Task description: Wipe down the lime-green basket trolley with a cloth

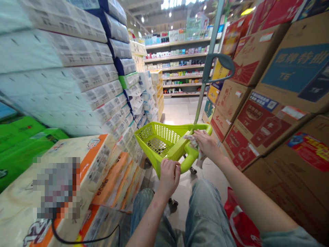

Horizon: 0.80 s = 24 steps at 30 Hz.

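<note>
A lime-green plastic shopping cart (177, 151) with perforated walls and small casters stands right in front of my knees. My left hand (169, 176) is closed over the cart's near left edge, where the rim meets the curved handle. On the handle's right side, my right hand (205, 143) is closed on a crumpled whitish-grey cloth (200, 158) pressed against the green plastic. Part of the cloth droops below the handle. The basket's visible inside shows only its slatted walls and grid floor.
Stacked tissue packs (100, 89) rise along the left. Cardboard cartons (269, 120) line the right side. A grey pole (208, 55) with a handle stands behind the cart. Stocked shelves (180, 55) cross the back. A red bag (239, 219) lies by my right leg.
</note>
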Each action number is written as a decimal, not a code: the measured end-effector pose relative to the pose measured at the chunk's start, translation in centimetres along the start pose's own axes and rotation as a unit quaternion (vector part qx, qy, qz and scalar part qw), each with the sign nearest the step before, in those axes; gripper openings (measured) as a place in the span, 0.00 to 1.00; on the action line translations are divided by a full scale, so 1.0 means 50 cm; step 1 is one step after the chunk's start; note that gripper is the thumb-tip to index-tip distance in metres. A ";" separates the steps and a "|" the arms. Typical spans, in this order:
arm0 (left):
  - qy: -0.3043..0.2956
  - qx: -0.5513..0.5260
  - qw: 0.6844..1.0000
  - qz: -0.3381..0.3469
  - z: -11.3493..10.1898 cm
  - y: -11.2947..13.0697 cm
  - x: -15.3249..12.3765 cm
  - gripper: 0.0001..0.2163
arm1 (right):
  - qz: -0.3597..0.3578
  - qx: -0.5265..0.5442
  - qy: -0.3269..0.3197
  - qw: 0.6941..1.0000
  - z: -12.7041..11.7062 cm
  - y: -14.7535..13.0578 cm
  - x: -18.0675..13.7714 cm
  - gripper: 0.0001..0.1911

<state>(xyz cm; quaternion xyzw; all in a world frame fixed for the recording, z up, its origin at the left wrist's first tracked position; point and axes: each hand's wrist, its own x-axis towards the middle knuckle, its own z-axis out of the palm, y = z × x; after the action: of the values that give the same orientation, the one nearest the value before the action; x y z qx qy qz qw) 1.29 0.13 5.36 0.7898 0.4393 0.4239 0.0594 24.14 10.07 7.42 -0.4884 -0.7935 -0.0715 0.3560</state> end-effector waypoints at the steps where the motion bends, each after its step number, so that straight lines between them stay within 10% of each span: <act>1: -0.001 -0.003 1.000 0.000 0.000 0.001 0.000 0.07 | 0.037 -0.011 0.004 0.999 0.005 0.022 0.011 0.16; 5: 0.001 -0.004 1.000 -0.003 0.000 0.004 -0.003 0.08 | 0.104 0.019 -0.007 0.994 0.026 0.060 0.028 0.17; 15: -0.001 0.006 1.000 0.007 -0.003 -0.001 -0.010 0.07 | -0.042 0.107 -0.049 0.992 0.009 -0.098 -0.030 0.18; 24: -0.001 0.005 1.000 0.007 -0.005 0.002 -0.011 0.07 | 0.132 -0.005 -0.084 0.988 0.013 0.099 0.052 0.16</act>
<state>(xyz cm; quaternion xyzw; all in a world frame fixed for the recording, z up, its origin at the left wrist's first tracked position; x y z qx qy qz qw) 1.02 -0.45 5.23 0.7938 0.4358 0.4210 0.0529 27.20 14.76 7.42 -0.5947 -0.7490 0.0132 0.2918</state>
